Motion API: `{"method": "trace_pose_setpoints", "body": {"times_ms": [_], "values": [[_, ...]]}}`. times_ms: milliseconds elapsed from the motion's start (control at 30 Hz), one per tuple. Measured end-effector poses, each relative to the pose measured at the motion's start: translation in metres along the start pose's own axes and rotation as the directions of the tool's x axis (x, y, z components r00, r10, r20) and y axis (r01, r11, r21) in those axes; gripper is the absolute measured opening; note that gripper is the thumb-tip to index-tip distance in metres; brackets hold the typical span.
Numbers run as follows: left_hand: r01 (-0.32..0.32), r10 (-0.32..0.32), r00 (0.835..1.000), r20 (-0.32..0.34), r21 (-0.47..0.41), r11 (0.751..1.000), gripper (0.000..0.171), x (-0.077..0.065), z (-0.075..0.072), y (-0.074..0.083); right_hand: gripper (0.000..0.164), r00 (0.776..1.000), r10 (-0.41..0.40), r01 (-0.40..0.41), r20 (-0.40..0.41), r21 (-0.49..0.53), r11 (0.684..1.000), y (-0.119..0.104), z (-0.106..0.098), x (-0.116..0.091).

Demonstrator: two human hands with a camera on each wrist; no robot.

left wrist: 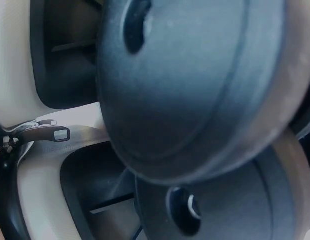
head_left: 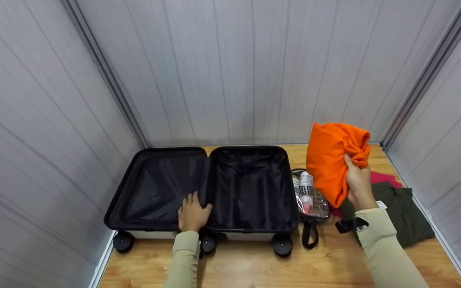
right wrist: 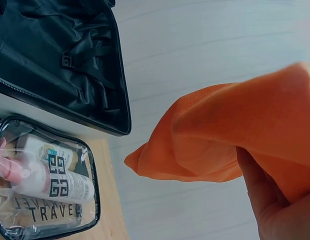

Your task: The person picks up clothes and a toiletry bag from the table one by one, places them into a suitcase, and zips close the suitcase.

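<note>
At nine o'clock in the head view, a pale grey panelled left wall (head_left: pixel 34 120) meets the wood-look floor (head_left: pixel 246 272). At eight lies the left half of an open, black-lined suitcase (head_left: pixel 154 180); the left hand (head_left: pixel 193 214) rests on it at seven, fingers spread and holding nothing. The right half sits near six, with a matching back wall (head_left: pixel 234 80) at twelve. At four, a clear pouch (head_left: pixel 318 204) lies on the floor. At three, the right hand (head_left: pixel 359 184) grips a bundled orange cloth (head_left: pixel 330 156) in its fingers, off the floor. Red cloth (head_left: pixel 382 178) and a dark green garment (head_left: pixel 406 212) lie towards four, near the right wall (head_left: pixel 454 120).
</note>
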State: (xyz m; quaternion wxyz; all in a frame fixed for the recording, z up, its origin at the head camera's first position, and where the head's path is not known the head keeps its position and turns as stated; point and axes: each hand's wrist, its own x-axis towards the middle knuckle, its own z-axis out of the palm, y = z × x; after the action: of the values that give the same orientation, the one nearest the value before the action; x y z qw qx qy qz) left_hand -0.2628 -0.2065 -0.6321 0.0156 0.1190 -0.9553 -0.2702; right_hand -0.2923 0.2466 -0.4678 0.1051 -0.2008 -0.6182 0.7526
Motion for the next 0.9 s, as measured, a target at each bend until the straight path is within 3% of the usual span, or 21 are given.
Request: {"method": "trace_pose_setpoints", "body": {"times_ms": [367, 600, 900], "values": [[-0.009, 0.009, 1.0, -0.008, -0.009, 1.0, 0.078, 0.0, 0.0, 0.0, 0.044, 0.999, -0.04, 0.04, 0.018, 0.001, 0.999, 0.003, 0.009, -0.003], [-0.011, 0.011, 1.0, -0.005, -0.014, 1.0, 0.077, -0.001, -0.001, 0.001, 0.063, 0.999, -0.012, 0.012, 0.042, -0.003, 1.0, 0.003, 0.016, -0.005], [-0.004, 0.004, 1.0, -0.006, -0.021, 1.0, 0.078, -0.001, 0.0, 0.001, 0.041, 0.997, -0.01, 0.01, 0.074, -0.005, 1.0, 0.006, 0.027, -0.007]]}}
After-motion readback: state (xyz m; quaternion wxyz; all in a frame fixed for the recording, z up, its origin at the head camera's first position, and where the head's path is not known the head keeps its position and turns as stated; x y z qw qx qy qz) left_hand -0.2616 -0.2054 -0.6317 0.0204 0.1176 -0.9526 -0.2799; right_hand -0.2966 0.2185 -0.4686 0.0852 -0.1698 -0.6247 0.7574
